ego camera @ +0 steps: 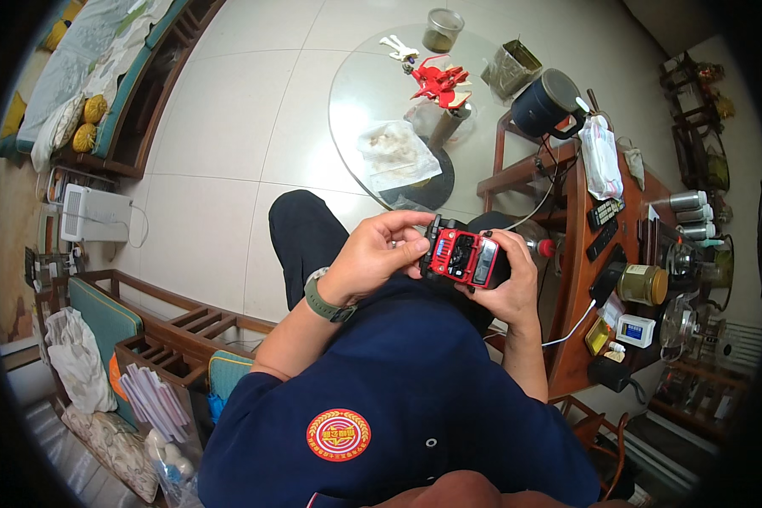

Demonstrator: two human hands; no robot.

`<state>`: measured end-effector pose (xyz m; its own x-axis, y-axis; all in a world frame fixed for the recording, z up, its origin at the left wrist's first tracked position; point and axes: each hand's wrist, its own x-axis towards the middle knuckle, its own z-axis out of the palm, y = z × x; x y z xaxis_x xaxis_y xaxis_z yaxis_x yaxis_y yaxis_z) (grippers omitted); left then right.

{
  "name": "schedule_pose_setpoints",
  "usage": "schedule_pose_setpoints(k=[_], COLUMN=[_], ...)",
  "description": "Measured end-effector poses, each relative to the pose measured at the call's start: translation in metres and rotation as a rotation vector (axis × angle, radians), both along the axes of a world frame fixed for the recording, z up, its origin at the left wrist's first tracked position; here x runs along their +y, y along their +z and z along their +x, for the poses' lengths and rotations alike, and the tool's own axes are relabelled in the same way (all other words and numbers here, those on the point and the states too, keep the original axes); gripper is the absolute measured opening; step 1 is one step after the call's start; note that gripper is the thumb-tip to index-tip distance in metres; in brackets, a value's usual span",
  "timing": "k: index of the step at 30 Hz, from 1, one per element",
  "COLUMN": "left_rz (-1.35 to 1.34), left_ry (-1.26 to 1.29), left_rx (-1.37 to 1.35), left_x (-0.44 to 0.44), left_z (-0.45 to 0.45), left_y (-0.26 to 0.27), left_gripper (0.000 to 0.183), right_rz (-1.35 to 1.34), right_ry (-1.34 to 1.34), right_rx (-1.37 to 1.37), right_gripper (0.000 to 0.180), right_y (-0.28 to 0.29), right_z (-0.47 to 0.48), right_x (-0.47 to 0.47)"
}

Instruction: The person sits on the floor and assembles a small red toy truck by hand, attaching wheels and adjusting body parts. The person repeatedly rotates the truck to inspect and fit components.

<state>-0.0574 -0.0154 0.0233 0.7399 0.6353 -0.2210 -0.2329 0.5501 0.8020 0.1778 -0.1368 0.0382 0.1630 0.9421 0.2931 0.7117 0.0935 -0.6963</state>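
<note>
A red toy jeep (pixel 460 257) with black bumper and wheels is held above my lap, its windshield toward the right. Its hood seems to be raised, showing a dark engine bay behind the red grille. My left hand (pixel 381 251), with a green-strapped watch (pixel 324 301) on the wrist, pinches the front bumper between thumb and fingers. At the other end, my right hand (pixel 511 276) grips the jeep's rear and sides. The jeep's back and underside are hidden by that hand and by the viewing angle.
Ahead stands a round glass table (pixel 349 101) bearing a red toy figure (pixel 441 82), a white figure (pixel 398 47), a used paper towel (pixel 397 152) and a clear tub (pixel 443 30). At right, a wooden table (pixel 565 254) holds remotes (pixel 603 238), a jar (pixel 641 284) and a charging cable (pixel 571 333).
</note>
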Motion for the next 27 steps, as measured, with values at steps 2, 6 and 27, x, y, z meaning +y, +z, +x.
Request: schedule_pose_setpoints(k=[2,6,27], left_rz=[0.005,0.041,-0.022], left_ry=[0.015,0.028,0.037], left_rx=[0.056,0.024,0.071], left_x=[-0.001,-0.002,-0.005], left_z=[0.001,-0.001,-0.003], left_y=[0.002,-0.002,0.008], left_gripper=[0.042,0.041,0.039], right_rz=[0.006,0.007,-0.045], right_ry=[-0.001,0.000,0.029], right_rx=[0.000,0.008,0.060], right_gripper=[0.078,0.077,0.084], right_y=[0.001,0.004,0.000], right_z=[-0.001,-0.002,-0.003], right_x=[0.000,0.000,-0.004])
